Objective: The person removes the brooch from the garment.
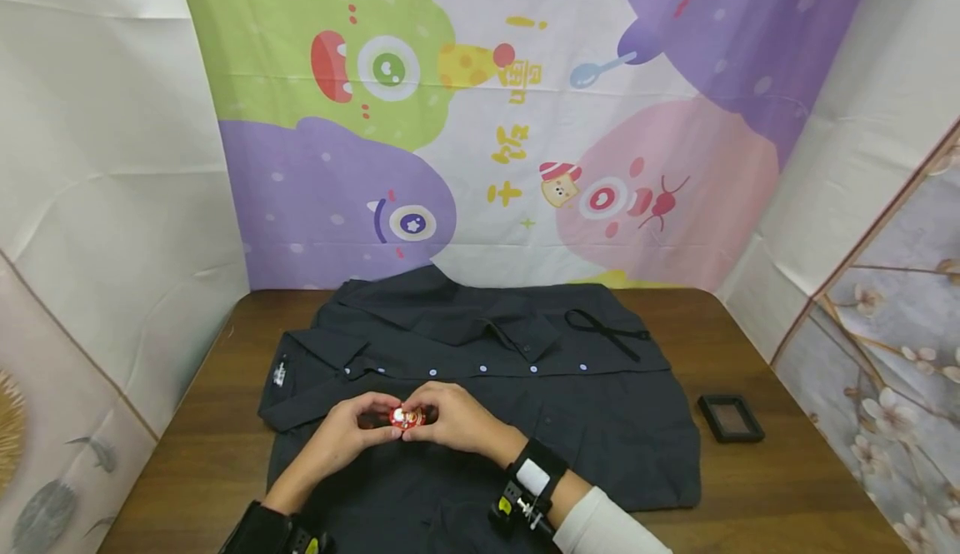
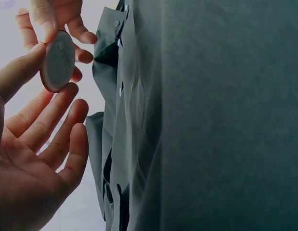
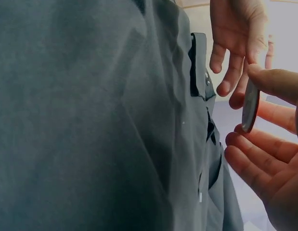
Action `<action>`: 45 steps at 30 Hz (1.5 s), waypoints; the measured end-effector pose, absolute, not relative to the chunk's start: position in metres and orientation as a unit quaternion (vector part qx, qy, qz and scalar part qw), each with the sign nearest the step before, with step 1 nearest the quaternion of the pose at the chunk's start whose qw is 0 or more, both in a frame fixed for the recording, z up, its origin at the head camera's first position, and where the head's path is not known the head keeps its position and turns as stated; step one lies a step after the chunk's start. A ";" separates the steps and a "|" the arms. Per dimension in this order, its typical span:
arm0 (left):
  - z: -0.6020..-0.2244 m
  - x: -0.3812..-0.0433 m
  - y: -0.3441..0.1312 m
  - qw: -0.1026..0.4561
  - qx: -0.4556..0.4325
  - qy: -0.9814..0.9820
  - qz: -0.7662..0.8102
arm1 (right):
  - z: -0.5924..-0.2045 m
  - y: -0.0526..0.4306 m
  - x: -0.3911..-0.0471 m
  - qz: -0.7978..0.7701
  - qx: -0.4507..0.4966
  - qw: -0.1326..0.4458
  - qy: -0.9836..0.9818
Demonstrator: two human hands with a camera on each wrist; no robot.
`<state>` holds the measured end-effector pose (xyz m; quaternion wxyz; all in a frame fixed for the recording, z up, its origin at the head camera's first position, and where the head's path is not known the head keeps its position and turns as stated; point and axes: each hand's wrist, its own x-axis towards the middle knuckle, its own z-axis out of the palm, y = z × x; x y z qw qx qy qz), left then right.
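Observation:
A small round pin badge [image 1: 407, 417] with a red, shiny front is held between both hands above the dark shirt. The left hand [image 1: 341, 435] pinches its left edge between thumb and fingers. At the opposite edge, the right hand [image 1: 465, 421] grips it the same way. In the left wrist view the badge's pale back [image 2: 58, 61] shows a thin pin across it. The right wrist view catches the badge [image 3: 250, 107] nearly edge-on. Beneath the hands lies the dark button-up shirt [image 1: 600, 421], spread flat, its collar to the left and a row of white buttons across it.
A thin black strap [image 1: 611, 333] lies on the shirt's far right part. Right of the shirt, a small black square frame [image 1: 731, 418] sits on the brown wooden table [image 1: 787, 487]. Behind the table hangs a cartoon-print cloth [image 1: 487, 262], with pale curtains at both sides.

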<state>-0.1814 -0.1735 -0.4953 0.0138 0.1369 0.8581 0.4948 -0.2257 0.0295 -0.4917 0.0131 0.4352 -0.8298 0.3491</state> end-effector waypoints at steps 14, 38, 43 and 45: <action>-0.494 -0.182 -0.170 -0.003 0.126 0.870 0.476 | -0.486 0.032 -0.225 0.330 0.432 0.028 -0.839; -0.490 -0.182 -0.167 -0.004 0.134 0.875 0.466 | -0.480 0.037 -0.224 0.314 0.433 0.039 -0.844; -0.490 -0.182 -0.167 -0.009 0.134 0.874 0.467 | -0.479 0.037 -0.225 0.318 0.431 0.045 -0.844; -0.489 -0.181 -0.167 -0.010 0.134 0.874 0.467 | -0.479 0.037 -0.225 0.320 0.429 0.046 -0.843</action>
